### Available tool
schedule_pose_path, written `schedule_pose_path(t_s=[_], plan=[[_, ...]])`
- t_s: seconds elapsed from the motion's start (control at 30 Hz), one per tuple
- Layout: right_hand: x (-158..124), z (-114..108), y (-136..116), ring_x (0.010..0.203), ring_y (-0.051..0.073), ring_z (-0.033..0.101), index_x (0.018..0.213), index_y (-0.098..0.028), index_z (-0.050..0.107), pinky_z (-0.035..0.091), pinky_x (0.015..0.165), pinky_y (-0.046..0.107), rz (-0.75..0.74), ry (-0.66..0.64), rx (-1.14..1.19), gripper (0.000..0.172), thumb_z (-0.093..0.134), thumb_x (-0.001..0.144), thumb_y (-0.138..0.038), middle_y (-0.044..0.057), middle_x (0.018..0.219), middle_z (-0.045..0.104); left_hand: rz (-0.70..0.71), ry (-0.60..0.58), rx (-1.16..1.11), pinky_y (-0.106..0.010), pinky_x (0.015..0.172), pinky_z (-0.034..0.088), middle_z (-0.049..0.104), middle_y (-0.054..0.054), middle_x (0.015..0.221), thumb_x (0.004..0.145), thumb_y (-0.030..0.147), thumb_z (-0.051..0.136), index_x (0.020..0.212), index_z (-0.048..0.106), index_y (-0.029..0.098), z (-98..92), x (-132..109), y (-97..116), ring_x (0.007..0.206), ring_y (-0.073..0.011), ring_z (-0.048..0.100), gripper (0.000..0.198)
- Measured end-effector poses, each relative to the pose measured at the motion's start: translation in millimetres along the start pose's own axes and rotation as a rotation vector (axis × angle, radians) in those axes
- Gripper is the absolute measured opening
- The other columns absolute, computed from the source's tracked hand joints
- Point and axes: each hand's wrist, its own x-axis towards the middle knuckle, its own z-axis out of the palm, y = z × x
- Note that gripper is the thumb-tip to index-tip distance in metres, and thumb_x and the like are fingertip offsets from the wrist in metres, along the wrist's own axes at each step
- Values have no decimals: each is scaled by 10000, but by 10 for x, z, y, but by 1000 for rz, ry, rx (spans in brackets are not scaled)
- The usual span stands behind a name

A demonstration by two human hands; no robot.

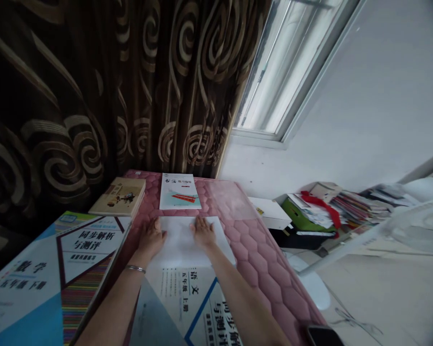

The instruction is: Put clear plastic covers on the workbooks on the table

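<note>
A plain white sheet of paper (180, 240) lies at the top end of a workbook (176, 302) with blue-grey and white areas and Chinese print on its cover. My left hand (152, 239) rests on the sheet's left edge, its fingers stretched forward and the thumb apart. Near the right side, my right hand (203, 232) presses flat on the same sheet with its fingers extended. A metal bracelet circles my left wrist. My forearms hide parts of the workbook's sides.
A pink quilted cover (260, 264) lies beneath everything. To the left are a large mathematics workbook (25, 288) and a tan book (120, 197). A white booklet (180, 191) and a translucent sheet (231, 199) lie ahead. A white fan (350, 235) stands right; a dark phone-like object (323, 335) sits front right.
</note>
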Motion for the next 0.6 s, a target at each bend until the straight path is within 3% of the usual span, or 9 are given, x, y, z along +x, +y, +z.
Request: schedule_pose_path(t_s=[0.13,0.37,0.5,0.6], plan=[[-56,-74,405,1463,245,152,1496,-102,282,125,1163,518,109,51,-26,608,164,1001,-435,138,1573,213,-38,17,-5,-434,1166,184,515,-192,1405,909,305,399,1413,352,83,-36,-9,-11,1350,-264,427,552],[-67,-143,534,1453,240,192,1468,-138,356,154,1165,482,65,60,29,531,264,1003,-377,105,1562,270,-159,5,51,-456,1081,322,489,-209,1416,901,291,396,1345,444,84,-110,-52,137,1360,-301,391,492],[-255,-313,698,1380,139,350,1354,-175,520,252,1125,262,17,101,70,435,318,990,-302,45,1481,441,-191,10,52,-410,1041,378,441,-186,1462,914,258,361,1276,529,99,-124,-313,117,1350,-292,399,429],[-587,-401,901,1218,135,532,1272,-167,584,381,1000,206,89,159,94,420,297,983,-271,72,1326,589,-205,39,-107,-377,1079,343,493,-175,1421,911,268,385,1184,612,107,-149,-498,36,1349,-279,400,390]])
